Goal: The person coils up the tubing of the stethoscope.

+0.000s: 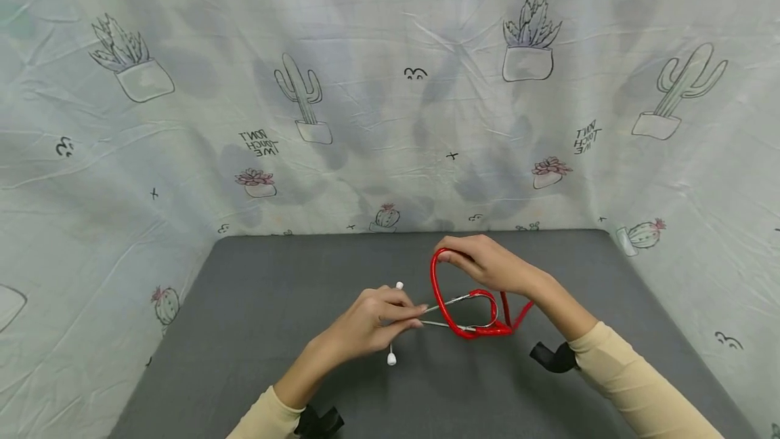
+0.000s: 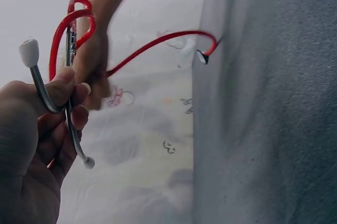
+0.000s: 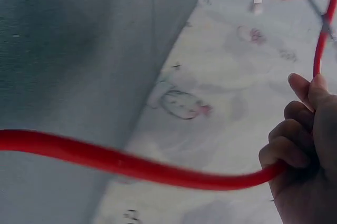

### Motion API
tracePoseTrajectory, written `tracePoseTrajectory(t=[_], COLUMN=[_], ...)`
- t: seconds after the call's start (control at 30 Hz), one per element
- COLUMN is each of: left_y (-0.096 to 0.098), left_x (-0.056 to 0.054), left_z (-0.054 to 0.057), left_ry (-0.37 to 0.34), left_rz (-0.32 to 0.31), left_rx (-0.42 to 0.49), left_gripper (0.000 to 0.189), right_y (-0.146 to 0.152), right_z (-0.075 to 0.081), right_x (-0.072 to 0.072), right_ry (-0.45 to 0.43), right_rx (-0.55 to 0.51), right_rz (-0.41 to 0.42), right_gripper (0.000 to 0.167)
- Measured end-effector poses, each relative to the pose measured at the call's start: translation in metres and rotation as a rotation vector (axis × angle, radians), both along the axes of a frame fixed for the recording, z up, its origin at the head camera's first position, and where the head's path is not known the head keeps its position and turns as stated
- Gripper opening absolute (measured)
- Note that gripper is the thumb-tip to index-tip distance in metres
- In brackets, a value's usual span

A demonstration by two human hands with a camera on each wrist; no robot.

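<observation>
A stethoscope [image 1: 492,332] with red tubing and metal ear tubes is held above the grey table by both hands. My left hand [image 1: 372,320] pinches the metal ear tubes between thumb and fingers. White ear tips [image 1: 391,359] stick out on either side of it, and both also show in the left wrist view. My right hand [image 1: 484,263] grips the red tubing [image 3: 158,174] with curled fingers, forming a loop. The tubing runs on past that hand, and in the left wrist view its far end carries the chest piece [image 2: 202,57], close to the table surface.
The grey table [image 1: 274,276] lies beneath both hands. Pale cloth [image 1: 365,87] printed with cacti and potted plants rises behind it and at both sides. Black wrist mounts [image 1: 553,358] sit on the forearms.
</observation>
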State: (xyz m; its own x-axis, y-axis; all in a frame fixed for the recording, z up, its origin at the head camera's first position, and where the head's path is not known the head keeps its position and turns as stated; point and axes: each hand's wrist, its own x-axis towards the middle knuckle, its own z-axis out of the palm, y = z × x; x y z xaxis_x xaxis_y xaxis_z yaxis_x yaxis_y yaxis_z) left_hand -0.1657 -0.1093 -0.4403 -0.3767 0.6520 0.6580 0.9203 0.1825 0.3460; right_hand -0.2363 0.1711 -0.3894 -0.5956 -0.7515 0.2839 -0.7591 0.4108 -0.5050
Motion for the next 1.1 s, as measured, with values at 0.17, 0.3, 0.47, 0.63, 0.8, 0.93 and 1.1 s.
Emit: tracePoseTrajectory(t=[0.17, 0.3, 0.47, 0.63, 0.8, 0.93, 1.1], left_y=[-0.004, -0.008, -0.015, -0.023, -0.029, -0.031, -0.032], left_x=[0.0, -0.003, -0.007, -0.01, -0.01, -0.01, -0.011], left_z=[0.007, 0.013, 0.016, 0.018, 0.016, 0.014, 0.01], left_ry=[0.01, 0.019, 0.03, -0.013, -0.058, -0.08, -0.109], left_rz=[0.013, 0.029, 0.061, 0.142, 0.19, 0.22, 0.287], left_rx=[0.059, 0.089, 0.106, 0.082, 0.058, 0.057, 0.038], left_gripper=[0.032, 0.033, 0.032, 0.03, 0.027, 0.025, 0.02], right_y=[0.006, 0.006, -0.001, -0.005, -0.008, -0.017, -0.03], right_z=[-0.021, -0.038, -0.056, -0.067, -0.08, -0.093, -0.101], right_x=[0.0, 0.006, 0.016, 0.026, 0.037, 0.046, 0.058], right_ry=[-0.079, -0.021, 0.058, 0.092, 0.184, 0.225, 0.152], right_rx=[-0.035, -0.017, 0.036, 0.058, 0.061, 0.049, 0.09], right_rz=[-0.057, -0.116, -0.173, -0.207, -0.171, -0.208, -0.243], right_gripper=[0.02, 0.017, 0.019, 0.018, 0.02, 0.012, 0.008])
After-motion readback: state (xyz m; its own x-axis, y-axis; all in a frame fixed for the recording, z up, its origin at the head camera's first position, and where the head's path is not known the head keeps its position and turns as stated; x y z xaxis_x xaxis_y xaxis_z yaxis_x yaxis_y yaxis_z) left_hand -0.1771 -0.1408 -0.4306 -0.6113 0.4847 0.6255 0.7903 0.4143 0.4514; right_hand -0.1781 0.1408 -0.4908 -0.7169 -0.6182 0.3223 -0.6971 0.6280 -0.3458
